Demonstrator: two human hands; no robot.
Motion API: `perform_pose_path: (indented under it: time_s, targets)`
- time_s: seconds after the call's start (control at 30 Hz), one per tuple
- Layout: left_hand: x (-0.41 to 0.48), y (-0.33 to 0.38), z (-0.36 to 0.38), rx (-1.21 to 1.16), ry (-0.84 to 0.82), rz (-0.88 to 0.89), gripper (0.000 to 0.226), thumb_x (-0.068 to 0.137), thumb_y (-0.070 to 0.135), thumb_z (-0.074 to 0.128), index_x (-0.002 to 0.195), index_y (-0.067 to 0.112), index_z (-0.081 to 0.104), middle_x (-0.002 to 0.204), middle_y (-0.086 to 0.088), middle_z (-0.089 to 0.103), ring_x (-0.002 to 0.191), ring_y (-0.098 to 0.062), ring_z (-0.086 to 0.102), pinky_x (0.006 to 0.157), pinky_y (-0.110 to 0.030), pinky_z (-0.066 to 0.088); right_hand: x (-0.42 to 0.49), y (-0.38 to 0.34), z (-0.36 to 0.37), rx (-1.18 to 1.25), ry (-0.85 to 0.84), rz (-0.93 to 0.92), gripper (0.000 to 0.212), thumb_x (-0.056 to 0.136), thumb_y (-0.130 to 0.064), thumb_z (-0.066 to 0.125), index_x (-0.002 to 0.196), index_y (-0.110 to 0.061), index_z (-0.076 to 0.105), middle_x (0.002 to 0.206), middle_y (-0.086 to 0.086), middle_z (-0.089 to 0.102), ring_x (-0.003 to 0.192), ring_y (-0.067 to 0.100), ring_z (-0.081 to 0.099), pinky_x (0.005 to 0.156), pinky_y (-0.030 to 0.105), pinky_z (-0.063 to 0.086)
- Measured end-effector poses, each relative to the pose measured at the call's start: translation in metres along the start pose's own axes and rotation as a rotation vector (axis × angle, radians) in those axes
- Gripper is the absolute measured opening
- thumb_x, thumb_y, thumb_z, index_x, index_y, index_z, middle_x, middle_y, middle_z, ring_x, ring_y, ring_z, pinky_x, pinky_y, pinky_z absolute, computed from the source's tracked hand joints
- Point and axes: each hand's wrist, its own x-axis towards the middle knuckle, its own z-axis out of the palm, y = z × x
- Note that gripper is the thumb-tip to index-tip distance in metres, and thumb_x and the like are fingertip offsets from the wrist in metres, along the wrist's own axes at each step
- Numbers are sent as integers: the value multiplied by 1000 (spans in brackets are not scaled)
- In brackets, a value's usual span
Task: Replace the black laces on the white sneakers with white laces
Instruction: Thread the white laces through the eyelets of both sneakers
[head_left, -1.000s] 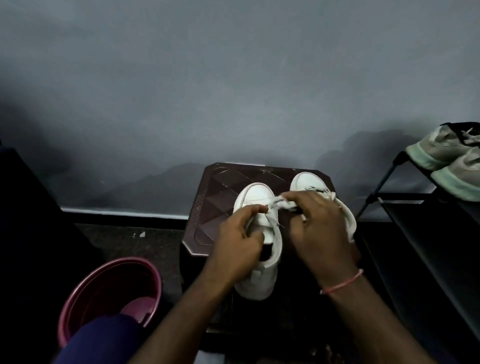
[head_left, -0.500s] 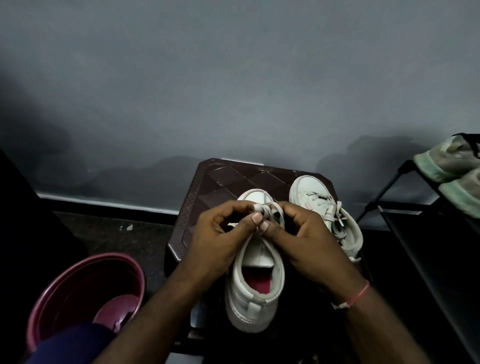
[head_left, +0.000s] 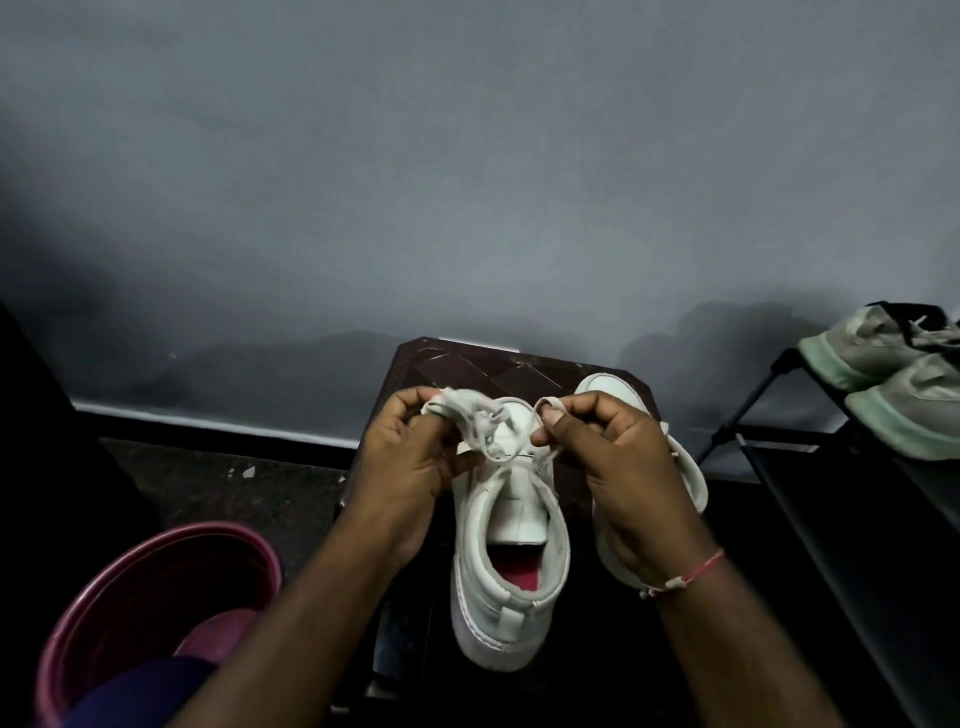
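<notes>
A white sneaker (head_left: 506, 587) with a red insole lies on a dark brown stool (head_left: 483, 366), heel toward me. Its white lace (head_left: 485, 426) forms loops over the tongue. My left hand (head_left: 410, 457) pinches one loop of the lace at the left. My right hand (head_left: 613, 457) pinches the other loop at the right, a little apart from the left. The second white sneaker (head_left: 691, 478) sits to the right, mostly hidden behind my right hand. No black lace is visible.
A pink bucket (head_left: 150, 603) stands on the floor at lower left. A black shoe rack (head_left: 852, 499) at the right carries a pair of grey sneakers with green soles (head_left: 893, 379). A grey wall rises just behind the stool.
My hands have drawn apart, each pulling a loop of the white lace sideways. Half a second ago they met over the tongue; before that they worked further up the shoe.
</notes>
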Motion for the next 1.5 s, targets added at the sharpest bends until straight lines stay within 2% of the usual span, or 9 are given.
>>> perform_pose_path:
  time_s: [0.17, 0.37, 0.6, 0.83, 0.93, 1.0, 1.13, 1.27, 1.5]
  targets:
    - [19, 1, -30, 232, 205, 40, 23, 89, -6, 52, 97, 15, 57, 101, -19, 69, 89, -33, 70, 74, -39, 56, 19, -23, -1, 47, 89, -28, 13, 93, -12, 62, 82, -16, 67, 52, -1, 54, 50, 15, 54, 59, 34, 52]
    - [17, 3, -36, 1005, -102, 426, 65, 75, 23, 58, 139, 27, 46, 144, 4, 44, 127, -17, 49, 104, -37, 45, 31, -37, 18, -652, -264, -255, 13, 91, -23, 67, 91, -12, 75, 72, -7, 70, 59, 9, 58, 62, 15, 43]
    - [15, 17, -25, 621, -174, 327, 17, 93, 15, 61, 96, 27, 72, 82, -1, 76, 77, -10, 69, 69, -28, 53, 45, -47, 45, -959, -519, -304, 7, 90, -23, 67, 92, -18, 72, 75, -8, 67, 63, -2, 57, 61, 19, 45]
    - [40, 18, -58, 314, 275, -30, 21, 97, 4, 51, 114, -1, 61, 96, -24, 70, 72, -23, 71, 77, -40, 58, 65, -46, 8, -1114, -387, -307, 31, 91, 3, 53, 111, -10, 72, 101, -2, 70, 92, 12, 61, 73, 10, 39]
    - [33, 21, -57, 997, 65, 139, 63, 83, 12, 60, 143, 19, 44, 135, -15, 57, 118, -29, 58, 102, -46, 48, 62, -41, 11, -1042, -383, -276, 28, 90, 2, 57, 110, -12, 70, 102, 3, 72, 84, 17, 67, 70, 11, 45]
    - [17, 23, -37, 1117, -148, 296, 75, 79, 27, 62, 148, 28, 35, 148, -1, 46, 136, -20, 44, 113, -45, 36, 57, -39, 21, -922, -409, -216, 14, 88, -4, 65, 99, -12, 64, 84, 4, 73, 66, 23, 68, 55, 20, 48]
    - [11, 20, -18, 928, -311, 407, 43, 83, 33, 66, 125, 24, 64, 115, 5, 71, 108, -3, 64, 101, -44, 49, 50, -37, 34, -782, -400, -222, 11, 83, -9, 74, 78, -10, 63, 62, 0, 67, 49, 14, 61, 45, 24, 45]
    - [19, 19, -21, 675, -243, 317, 15, 86, 12, 70, 91, 24, 77, 84, -14, 74, 76, -15, 67, 80, -47, 55, 45, -31, 31, -548, -426, -134, 8, 91, -6, 64, 87, -2, 69, 70, 14, 67, 59, 17, 61, 53, 28, 49]
    - [23, 14, -20, 662, -222, 329, 20, 85, 16, 72, 94, 33, 75, 90, -3, 75, 83, -24, 72, 74, -37, 56, 39, -18, 31, -241, -316, -3, 12, 88, 4, 63, 95, -2, 55, 76, 20, 67, 61, 21, 67, 60, 33, 57]
